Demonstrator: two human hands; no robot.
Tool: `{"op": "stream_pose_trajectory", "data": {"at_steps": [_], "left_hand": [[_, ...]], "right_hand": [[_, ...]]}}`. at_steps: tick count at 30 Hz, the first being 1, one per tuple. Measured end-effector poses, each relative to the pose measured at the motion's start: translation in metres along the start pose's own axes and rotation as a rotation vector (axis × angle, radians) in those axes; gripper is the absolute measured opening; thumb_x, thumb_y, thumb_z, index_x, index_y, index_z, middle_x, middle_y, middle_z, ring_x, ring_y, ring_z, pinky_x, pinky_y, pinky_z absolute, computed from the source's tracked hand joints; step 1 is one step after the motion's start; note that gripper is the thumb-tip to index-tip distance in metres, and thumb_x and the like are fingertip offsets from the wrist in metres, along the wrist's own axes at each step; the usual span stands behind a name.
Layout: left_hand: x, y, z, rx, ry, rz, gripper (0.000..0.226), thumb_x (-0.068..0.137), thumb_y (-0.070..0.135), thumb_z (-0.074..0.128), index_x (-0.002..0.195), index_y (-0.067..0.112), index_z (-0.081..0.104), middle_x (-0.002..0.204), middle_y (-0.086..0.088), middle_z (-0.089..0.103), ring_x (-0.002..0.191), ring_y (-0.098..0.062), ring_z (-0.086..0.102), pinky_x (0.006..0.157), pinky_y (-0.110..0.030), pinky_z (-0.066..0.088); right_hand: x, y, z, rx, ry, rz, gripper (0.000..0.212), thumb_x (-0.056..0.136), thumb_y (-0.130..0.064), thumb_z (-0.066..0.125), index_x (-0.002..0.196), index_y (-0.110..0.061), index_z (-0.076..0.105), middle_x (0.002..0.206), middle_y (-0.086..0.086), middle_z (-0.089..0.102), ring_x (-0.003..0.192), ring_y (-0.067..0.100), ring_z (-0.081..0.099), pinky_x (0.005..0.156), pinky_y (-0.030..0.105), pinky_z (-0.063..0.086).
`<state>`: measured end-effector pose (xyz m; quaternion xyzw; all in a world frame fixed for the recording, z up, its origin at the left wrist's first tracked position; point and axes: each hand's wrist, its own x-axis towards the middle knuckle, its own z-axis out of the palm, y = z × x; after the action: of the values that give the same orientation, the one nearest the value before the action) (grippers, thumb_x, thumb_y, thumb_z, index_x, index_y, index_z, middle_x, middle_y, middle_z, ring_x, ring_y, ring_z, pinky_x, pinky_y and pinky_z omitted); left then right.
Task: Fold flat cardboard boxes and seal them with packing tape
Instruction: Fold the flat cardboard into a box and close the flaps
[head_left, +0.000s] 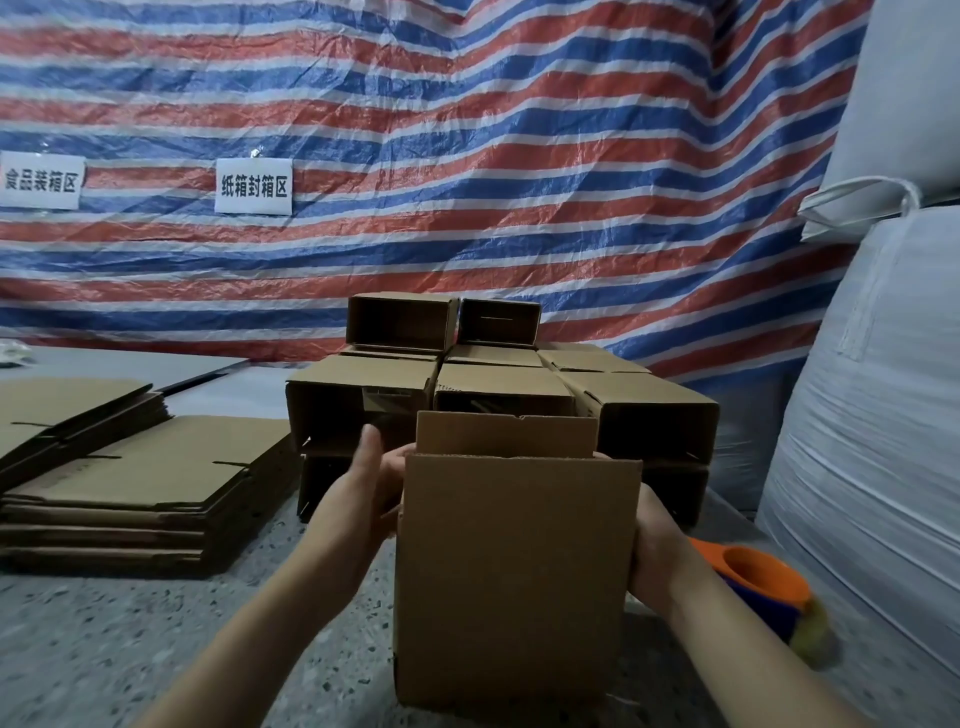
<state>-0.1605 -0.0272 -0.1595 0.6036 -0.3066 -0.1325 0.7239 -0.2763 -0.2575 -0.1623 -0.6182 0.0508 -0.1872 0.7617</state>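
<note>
I hold a brown cardboard box (514, 571) upright in front of me, its top open and the far flap (506, 434) standing up. My left hand (366, 483) grips the box's left side, thumb raised, fingers reaching round towards the far flap. My right hand (657, 540) clasps the right side, with its fingers mostly hidden behind the box wall. An orange and blue tape dispenser (763, 582) lies on the floor to the right, just past my right wrist. No tape shows on the box face towards me.
A pile of flat cardboard blanks (130, 493) lies at the left on the speckled floor (156, 649). Several folded boxes (649, 410) are stacked right behind the held box. Large white sacks (883, 415) wall in the right side. A striped tarp (467, 156) hangs behind.
</note>
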Motion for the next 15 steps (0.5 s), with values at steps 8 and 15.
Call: {"op": "stream_pose_trajectory", "data": {"at_steps": [8,15], "left_hand": [[0.002,0.006,-0.006,0.137,-0.062,0.051,0.061,0.054,0.088,0.062,0.097,0.046,0.075,0.108,0.008,0.073,0.105,-0.015,0.068,0.091,-0.038,0.05],[0.007,-0.006,0.004,0.037,0.205,0.046,0.007,0.092,0.016,0.063,0.091,0.012,0.069,0.117,0.007,0.067,0.094,-0.023,0.065,0.069,-0.035,0.05]], "right_hand": [[-0.001,-0.002,0.0,-0.053,0.018,-0.005,0.025,0.105,-0.02,0.042,0.101,-0.011,0.065,0.082,0.008,0.07,0.068,0.016,0.07,0.057,0.028,0.056],[-0.003,0.004,-0.002,0.068,0.037,0.012,0.044,0.092,-0.051,0.049,0.116,-0.02,0.07,0.101,0.011,0.075,0.089,0.024,0.074,0.068,0.034,0.057]]}}
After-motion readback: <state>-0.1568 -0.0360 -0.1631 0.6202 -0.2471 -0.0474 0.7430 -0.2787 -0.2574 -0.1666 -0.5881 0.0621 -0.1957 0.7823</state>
